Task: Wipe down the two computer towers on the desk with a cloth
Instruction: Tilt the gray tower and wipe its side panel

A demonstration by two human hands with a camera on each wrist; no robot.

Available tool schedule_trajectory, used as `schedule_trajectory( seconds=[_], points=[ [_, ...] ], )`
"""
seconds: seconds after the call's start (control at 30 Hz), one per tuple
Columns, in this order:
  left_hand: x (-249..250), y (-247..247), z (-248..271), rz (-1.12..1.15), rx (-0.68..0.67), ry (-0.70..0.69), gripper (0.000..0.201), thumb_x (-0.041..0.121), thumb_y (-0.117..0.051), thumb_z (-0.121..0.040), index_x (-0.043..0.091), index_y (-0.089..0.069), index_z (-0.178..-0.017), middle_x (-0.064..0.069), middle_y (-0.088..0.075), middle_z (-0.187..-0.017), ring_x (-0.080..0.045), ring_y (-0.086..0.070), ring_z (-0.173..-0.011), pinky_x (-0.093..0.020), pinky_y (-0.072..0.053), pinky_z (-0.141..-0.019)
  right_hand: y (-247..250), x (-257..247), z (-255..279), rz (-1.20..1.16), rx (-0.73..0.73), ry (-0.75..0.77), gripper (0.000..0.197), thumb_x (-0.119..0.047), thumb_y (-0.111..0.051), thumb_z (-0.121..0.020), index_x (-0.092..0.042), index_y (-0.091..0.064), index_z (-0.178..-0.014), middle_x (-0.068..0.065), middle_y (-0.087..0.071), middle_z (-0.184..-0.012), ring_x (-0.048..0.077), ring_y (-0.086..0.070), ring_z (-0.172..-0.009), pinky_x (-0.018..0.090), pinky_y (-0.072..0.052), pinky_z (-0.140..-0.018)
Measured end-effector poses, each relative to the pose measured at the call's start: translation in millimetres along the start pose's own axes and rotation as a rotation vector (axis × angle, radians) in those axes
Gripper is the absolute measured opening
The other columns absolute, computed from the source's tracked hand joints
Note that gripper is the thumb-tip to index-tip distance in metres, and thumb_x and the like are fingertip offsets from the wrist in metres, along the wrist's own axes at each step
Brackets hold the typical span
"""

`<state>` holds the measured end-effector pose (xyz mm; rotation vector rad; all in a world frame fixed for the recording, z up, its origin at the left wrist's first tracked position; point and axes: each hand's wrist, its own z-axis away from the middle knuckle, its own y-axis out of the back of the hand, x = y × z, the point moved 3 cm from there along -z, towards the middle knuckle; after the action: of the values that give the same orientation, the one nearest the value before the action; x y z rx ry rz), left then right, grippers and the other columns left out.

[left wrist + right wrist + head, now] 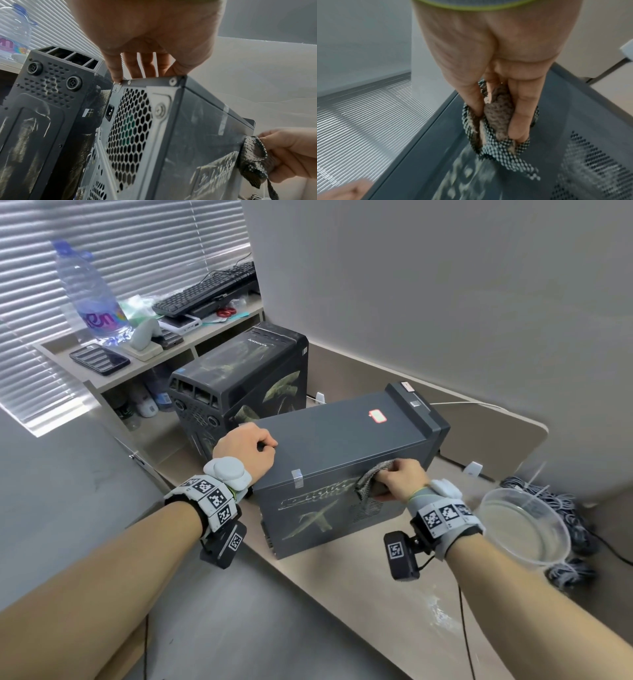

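While my left hand point(247, 447) curls over the tower's point(342, 440) 9 o'clock edge, right fingers point(520, 115) pinch the cloth point(371, 481); I'd press flatter, overlapping strokes across that dusty side.

Large clear water bottle point(89, 292) standing on shelf point(144, 364), black keyboard point(209, 290) further along, red scissors point(226, 311) beside it, clear plastic bowl point(524, 525) on desk point(376, 594), bundled cables point(561, 508) behind bowl

Grey tower point(342, 446) upright on my desk, dusty streaks across its near side, dark checked cloth point(371, 481) bunched against that side near the top edge, black tower point(246, 374) just behind it, grime-smeared too
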<state>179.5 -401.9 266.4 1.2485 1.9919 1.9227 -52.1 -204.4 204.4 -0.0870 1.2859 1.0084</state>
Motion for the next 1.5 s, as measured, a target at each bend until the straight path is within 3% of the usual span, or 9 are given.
schedule_trajectory(
  seconds=[0.1, 0.27, 0.4, 0.53, 0.73, 0.93, 1.2, 1.33, 1.5],
  points=[
    [-2, 1, 1, 0.016, -0.022, -0.025, 0.027, 0.016, -0.056, -0.085, 0.032, -0.074, -0.096, 0.014, -0.068, -0.11, -0.018, -0.061, -0.103, -0.027, -0.047, -0.084, 15, -5, 0, -0.054, 0.035, -0.047, 0.017, -0.001, -0.06, -0.08, -0.011, -0.057, -0.066, 0.016, -0.067, -0.077, 0.032, -0.067, -0.067, 0.051, -0.059, -0.069],
    [-14, -4, 2, 0.069, -0.019, -0.061, 0.044, -0.001, -0.046, -0.084, 0.028, -0.074, -0.103, 0.012, -0.068, -0.115, -0.016, -0.059, -0.113, -0.023, -0.042, -0.09, -20, -25, 28, 0.355, 0.109, 0.079, 0.015, -0.021, -0.063, -0.078, -0.006, -0.065, -0.077, 0.011, -0.065, -0.078, 0.029, -0.063, -0.079, 0.03, -0.049, -0.068],
    [-17, -4, 2, 0.054, -0.055, -0.119, 0.051, -0.008, -0.044, -0.082, 0.024, -0.073, -0.108, 0.009, -0.066, -0.12, -0.016, -0.056, -0.119, -0.024, -0.038, -0.097, -48, -24, 39, 0.303, -0.036, 0.124, 0.017, -0.025, -0.064, -0.074, -0.009, -0.064, -0.066, 0.01, -0.07, -0.071, 0.031, -0.068, -0.073, 0.037, -0.056, -0.069],
    [-20, -4, 2, 0.074, -0.067, -0.137, 0.054, -0.011, -0.042, -0.08, 0.021, -0.074, -0.109, 0.007, -0.065, -0.122, -0.015, -0.054, -0.123, -0.022, -0.036, -0.099, -38, -22, 34, 0.384, 0.053, 0.066, 0.019, -0.024, -0.064, -0.078, -0.007, -0.067, -0.069, 0.01, -0.066, -0.069, 0.031, -0.066, -0.08, 0.029, -0.051, -0.067],
    [-22, -4, 1, 0.084, -0.075, -0.165, 0.055, -0.01, -0.041, -0.079, 0.022, -0.073, -0.111, 0.007, -0.064, -0.124, -0.016, -0.052, -0.124, -0.03, -0.04, -0.102, -58, -26, 39, 0.34, -0.049, 0.121, 0.025, -0.033, -0.069, -0.073, -0.013, -0.065, -0.059, 0.011, -0.071, -0.067, 0.03, -0.069, -0.069, 0.042, -0.058, -0.069],
    [-27, -6, 3, 0.09, -0.093, -0.195, 0.062, -0.001, -0.031, -0.074, 0.024, -0.071, -0.114, 0.006, -0.062, -0.127, -0.018, -0.051, -0.126, -0.033, -0.04, -0.103, -52, -45, 49, 0.401, 0.025, 0.142, 0.022, -0.026, -0.063, -0.08, -0.012, -0.063, -0.064, 0.009, -0.064, -0.069, 0.028, -0.062, -0.075, 0.029, -0.048, -0.065],
    [-26, -4, 3, 0.065, -0.116, -0.216, 0.062, -0.012, -0.039, -0.079, 0.025, -0.069, -0.118, 0.007, -0.06, -0.129, -0.016, -0.05, -0.127, -0.038, -0.041, -0.104, -79, -64, 78, 0.362, -0.062, 0.224, 0.026, -0.023, -0.06, -0.078, -0.013, -0.061, -0.054, 0.011, -0.071, -0.066, 0.03, -0.07, -0.07, 0.042, -0.058, -0.069],
    [-31, -3, 5, 0.108, -0.114, -0.257, 0.06, -0.016, -0.038, -0.08, 0.018, -0.068, -0.119, 0.003, -0.06, -0.132, -0.016, -0.048, -0.131, -0.029, -0.034, -0.11, -94, -73, 81, 0.321, -0.134, 0.228, 0.026, -0.025, -0.065, -0.079, -0.01, -0.067, -0.058, 0.011, -0.07, -0.061, 0.024, -0.069, -0.056, 0.04, -0.059, -0.064],
    [-40, 13, -1, 0.103, -0.118, -0.302, 0.045, -0.015, -0.041, -0.085, 0.007, -0.072, -0.11, -0.009, -0.059, -0.133, -0.026, -0.047, -0.132, -0.008, -0.017, -0.104, -122, -84, 97, 0.446, -0.144, 0.313, 0.028, -0.028, -0.057, -0.078, -0.007, -0.065, -0.061, 0.013, -0.069, -0.065, 0.031, -0.067, -0.07, 0.037, -0.056, -0.07]
  ],
)
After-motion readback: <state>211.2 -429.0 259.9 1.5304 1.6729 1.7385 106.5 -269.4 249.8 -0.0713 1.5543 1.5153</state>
